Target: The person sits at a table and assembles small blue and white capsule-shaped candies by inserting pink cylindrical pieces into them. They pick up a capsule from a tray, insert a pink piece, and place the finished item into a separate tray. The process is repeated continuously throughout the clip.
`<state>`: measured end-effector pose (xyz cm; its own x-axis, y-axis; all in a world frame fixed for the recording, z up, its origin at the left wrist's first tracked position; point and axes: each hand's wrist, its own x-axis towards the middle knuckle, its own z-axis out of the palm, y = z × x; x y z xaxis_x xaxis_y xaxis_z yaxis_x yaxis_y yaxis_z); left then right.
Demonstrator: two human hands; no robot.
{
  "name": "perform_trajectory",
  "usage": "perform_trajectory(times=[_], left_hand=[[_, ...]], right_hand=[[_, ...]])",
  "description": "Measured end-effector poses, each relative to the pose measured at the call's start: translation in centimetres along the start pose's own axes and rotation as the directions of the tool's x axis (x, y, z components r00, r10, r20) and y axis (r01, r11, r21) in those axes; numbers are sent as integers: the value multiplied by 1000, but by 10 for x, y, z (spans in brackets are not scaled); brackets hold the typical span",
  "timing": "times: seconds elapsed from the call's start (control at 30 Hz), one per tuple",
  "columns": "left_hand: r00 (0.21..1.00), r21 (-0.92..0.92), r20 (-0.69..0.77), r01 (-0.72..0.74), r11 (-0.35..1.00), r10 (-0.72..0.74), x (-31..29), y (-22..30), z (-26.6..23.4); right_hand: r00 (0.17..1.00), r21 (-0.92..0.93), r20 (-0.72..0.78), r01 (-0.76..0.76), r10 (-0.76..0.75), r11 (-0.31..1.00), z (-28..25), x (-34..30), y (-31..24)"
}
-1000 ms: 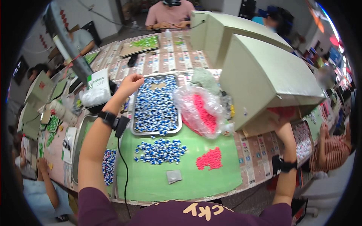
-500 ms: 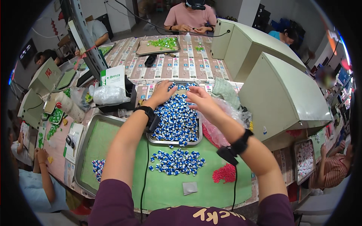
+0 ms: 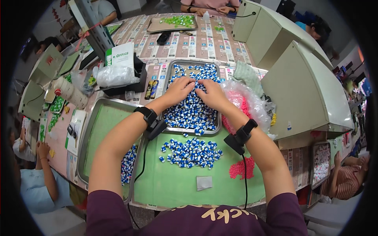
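Note:
A metal tray [image 3: 177,129] lies in the middle, filled with small blue-and-white pieces [image 3: 189,117]. My left hand [image 3: 180,91] rests on these pieces, its fingers stretched toward the right. Opposite it, my right hand [image 3: 211,94] lies on the same heap with fingers loosely bent and thumb apart. The fingertips of both hands almost meet over the tray's middle. Neither hand appears to grip anything, though pieces touch the fingers. Nearer to me, a loose pile of the same pieces [image 3: 193,153] sits on a green mat [image 3: 165,188].
Right of the tray are a plastic bag with pink pieces [image 3: 244,100], a grey cloth [image 3: 248,78] and a beige metal cabinet [image 3: 303,94]. Pink pieces [image 3: 241,168] and a grey square [image 3: 204,183] lie on the mat. A larger green-lined tray [image 3: 100,133] stands left. Other people sit around.
Both hands have come down onto the pieces and closer together; the right hand was raised before. Blue-and-white pieces now cover more of the tray's far end. My view has shifted.

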<state>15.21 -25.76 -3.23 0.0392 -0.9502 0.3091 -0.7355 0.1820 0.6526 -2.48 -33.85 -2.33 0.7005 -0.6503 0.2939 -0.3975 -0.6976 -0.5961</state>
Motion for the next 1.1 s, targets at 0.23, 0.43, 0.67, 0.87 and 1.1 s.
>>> perform_trajectory(times=[0.23, 0.43, 0.67, 0.87, 1.1], left_hand=[[993, -58, -111, 38, 998, -44, -9, 21, -8], [937, 238, -269, 291, 927, -225, -27, 19, 14], [891, 196, -205, 442, 875, -405, -34, 47, 11], [904, 287, -303, 388, 876, -301, -46, 55, 15], [888, 117, -303, 395, 911, -346, -50, 72, 8]], right_hand=[[999, 78, -28, -14, 16, 997, -8, -7, 12], [995, -172, -14, -96, 95, 980, 0, -5, -11], [991, -8, 127, -32, 32, 999, -5, -3, 12], [993, -91, 112, -31, 41, 995, 5, -1, 3], [957, 264, 240, -227, 164, 937, -19, -15, -30]])
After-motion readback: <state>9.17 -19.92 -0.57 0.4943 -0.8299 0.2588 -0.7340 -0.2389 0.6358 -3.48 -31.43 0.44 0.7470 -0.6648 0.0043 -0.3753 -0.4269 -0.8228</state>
